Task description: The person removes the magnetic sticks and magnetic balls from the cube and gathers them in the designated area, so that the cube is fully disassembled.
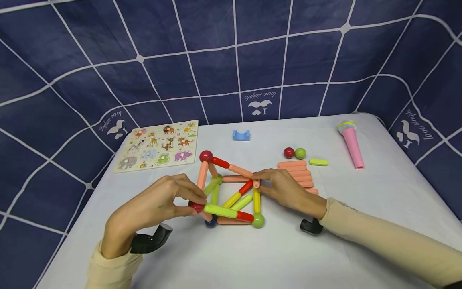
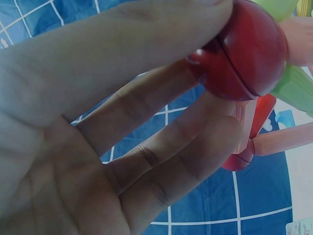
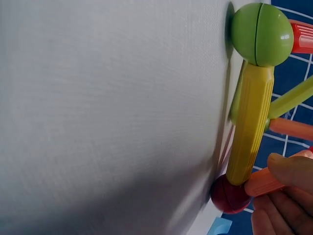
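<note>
The near green ball (image 1: pixel 258 220) marked the front right corner of the rod frame (image 1: pixel 232 200), which stood on the white table (image 1: pixel 223 257) between the two hands, reaching left of and beyond that ball. Left of it, the left hand (image 1: pixel 165 199) pinched a red corner ball (image 1: pixel 196 207) between thumb and fingertips; a tug there might part the lime-and-red strut (image 1: pixel 221 210) where its rods met end to end, or skew the corner off the navy ball (image 1: pixel 211 223), also left of the green one. Just beyond and left of the green ball, a lime rod (image 1: pixel 242 202) could snag if the frame shifted. Farther beyond, the right hand (image 1: pixel 285 188) held a salmon rod (image 3: pixel 263 182) narrowly between thumb and fingers, its end at a red base ball (image 3: pixel 230 194); pushing it crooked might knock the yellow rod (image 1: pixel 256 200) loose. As for what was obscured, the navy ball's joints were partly covered, the lime rod's contacts could not be told, a left fingertip hid behind its ball, and the right fingers masked the red base ball from the head view.
</note>
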The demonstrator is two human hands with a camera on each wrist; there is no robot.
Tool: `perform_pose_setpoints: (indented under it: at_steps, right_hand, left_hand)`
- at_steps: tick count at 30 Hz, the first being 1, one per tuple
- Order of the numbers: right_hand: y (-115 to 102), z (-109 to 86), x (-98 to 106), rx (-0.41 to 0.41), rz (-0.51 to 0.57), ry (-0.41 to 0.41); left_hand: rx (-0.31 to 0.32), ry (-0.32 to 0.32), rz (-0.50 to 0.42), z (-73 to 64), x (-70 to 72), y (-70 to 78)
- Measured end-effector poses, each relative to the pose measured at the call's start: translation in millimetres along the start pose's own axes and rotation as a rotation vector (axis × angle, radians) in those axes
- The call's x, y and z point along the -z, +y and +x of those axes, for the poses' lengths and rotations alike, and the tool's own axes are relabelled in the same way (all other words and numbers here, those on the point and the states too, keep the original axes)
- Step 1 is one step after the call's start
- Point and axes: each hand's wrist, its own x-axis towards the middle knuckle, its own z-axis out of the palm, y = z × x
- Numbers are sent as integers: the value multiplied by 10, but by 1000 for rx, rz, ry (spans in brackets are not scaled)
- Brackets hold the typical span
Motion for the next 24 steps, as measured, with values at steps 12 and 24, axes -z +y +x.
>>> perform_pose_setpoints:
  at_steps: [12,24]
  right_hand:
    - [52,12,174,-203,127,43]
    - [346,-320,657,-215,-39,134]
  left_hand:
    - [12,-5,-2,9,7,-2]
    - [-41,42,-2,-22,-17,-32]
